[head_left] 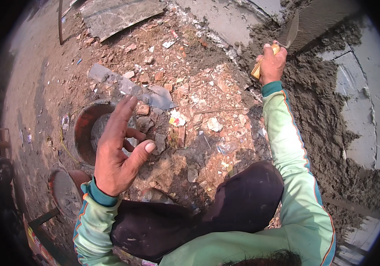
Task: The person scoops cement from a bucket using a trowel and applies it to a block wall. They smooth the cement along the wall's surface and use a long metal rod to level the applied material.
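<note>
My right hand [273, 65] is closed round the yellowish handle of a trowel [293, 30]. Its curved metal blade points away from me, seen nearly edge-on at the border of the smoothed grey mortar [325, 20]. Rough, wet mortar [307, 95] spreads to the right of that hand and forearm over pale grey blocks [354, 99]. On the left, my left hand [119, 153] hovers with its fingers apart and nothing in it. Behind it stands a reddish bucket [82, 128], partly covered by the fingers.
A second bucket [61, 188] with grey stuff inside stands nearer, beside my left wrist. Broken brick and rubble [214, 124] cover the ground before my knees. A flat board [119, 15] lies at the far left, and a grey sheet piece [161, 97] lies among the rubble.
</note>
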Tool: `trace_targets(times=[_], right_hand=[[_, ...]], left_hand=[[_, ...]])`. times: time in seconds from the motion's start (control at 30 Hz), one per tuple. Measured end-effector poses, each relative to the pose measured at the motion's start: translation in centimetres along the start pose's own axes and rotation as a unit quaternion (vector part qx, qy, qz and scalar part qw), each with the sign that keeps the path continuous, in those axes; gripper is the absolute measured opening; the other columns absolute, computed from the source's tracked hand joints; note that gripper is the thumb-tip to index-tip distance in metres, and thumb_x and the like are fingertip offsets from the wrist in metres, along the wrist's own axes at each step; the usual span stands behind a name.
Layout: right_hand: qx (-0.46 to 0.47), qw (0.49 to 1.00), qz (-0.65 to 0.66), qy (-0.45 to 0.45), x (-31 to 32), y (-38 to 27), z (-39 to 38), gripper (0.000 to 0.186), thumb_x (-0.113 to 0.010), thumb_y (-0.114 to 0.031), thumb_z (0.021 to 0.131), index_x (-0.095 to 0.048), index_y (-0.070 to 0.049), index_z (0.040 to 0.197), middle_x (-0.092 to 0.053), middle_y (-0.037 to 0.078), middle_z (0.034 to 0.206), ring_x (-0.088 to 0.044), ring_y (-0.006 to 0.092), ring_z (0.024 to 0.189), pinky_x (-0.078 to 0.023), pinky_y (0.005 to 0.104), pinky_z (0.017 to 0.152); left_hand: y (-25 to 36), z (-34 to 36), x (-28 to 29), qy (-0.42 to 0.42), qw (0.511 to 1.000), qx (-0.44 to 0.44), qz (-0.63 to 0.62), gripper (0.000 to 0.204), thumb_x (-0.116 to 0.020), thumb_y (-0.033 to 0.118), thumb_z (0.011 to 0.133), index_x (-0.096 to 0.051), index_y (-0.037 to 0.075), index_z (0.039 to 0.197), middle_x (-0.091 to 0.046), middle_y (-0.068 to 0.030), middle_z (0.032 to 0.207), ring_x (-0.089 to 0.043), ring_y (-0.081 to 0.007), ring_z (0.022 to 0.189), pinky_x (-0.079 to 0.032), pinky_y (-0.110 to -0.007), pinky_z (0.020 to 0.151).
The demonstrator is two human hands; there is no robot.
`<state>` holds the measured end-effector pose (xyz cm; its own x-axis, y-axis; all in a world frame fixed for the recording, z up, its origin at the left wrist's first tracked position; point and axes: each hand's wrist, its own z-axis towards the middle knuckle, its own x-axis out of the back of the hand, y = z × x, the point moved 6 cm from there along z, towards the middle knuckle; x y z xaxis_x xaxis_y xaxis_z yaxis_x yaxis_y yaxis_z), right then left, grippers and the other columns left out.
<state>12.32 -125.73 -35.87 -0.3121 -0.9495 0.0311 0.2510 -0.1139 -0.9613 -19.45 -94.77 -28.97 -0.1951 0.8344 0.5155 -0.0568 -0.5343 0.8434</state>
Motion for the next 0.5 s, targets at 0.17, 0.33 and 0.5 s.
trace_targets(times=[0.17, 0.33, 0.5], right_hand=[[-0.026, 0.996, 0.074, -0.036, -1.3, -2.2, -1.0, 0.037, -0.059, -0.013, 0.093, -0.044, 0.001, 0.124, -0.057, 0.011, 0.088, -0.057, 0.0161, 0.053, -0.047, 0.0313, 0.045], [-0.11, 0.987, 0.099, -0.062, -0.9, -0.5, -0.5, 0.031, -0.059, -0.012, 0.092, -0.047, 0.001, 0.118, -0.058, 0.01, 0.086, -0.058, 0.0167, 0.053, -0.046, 0.0328, 0.044], [-0.026, 0.998, 0.023, -0.045, -0.9, -0.1, -1.8, 0.033, -0.06, -0.012, 0.092, -0.046, 0.004, 0.117, -0.058, 0.011, 0.085, -0.058, 0.0173, 0.051, -0.047, 0.0327, 0.048]], left_hand=[[-0.3, -0.7, 0.6, 0.0, 1.0, 0.01, -0.005, 0.076, -0.075, 0.022, 0.085, -0.039, 0.001, 0.149, -0.04, -0.0231, 0.152, -0.065, -0.0179, 0.083, -0.054, -0.032, 0.079], [0.2, -0.4, 0.3, -0.011, 0.999, 0.034, -0.01, 0.079, -0.073, 0.025, 0.086, -0.035, -0.002, 0.15, -0.043, -0.0173, 0.149, -0.063, -0.0187, 0.089, -0.052, -0.033, 0.082], [0.3, -0.4, 0.1, -0.028, 0.997, 0.068, -0.007, 0.081, -0.074, 0.026, 0.086, -0.034, -0.002, 0.151, -0.045, -0.0163, 0.147, -0.064, -0.0183, 0.09, -0.053, -0.033, 0.081]])
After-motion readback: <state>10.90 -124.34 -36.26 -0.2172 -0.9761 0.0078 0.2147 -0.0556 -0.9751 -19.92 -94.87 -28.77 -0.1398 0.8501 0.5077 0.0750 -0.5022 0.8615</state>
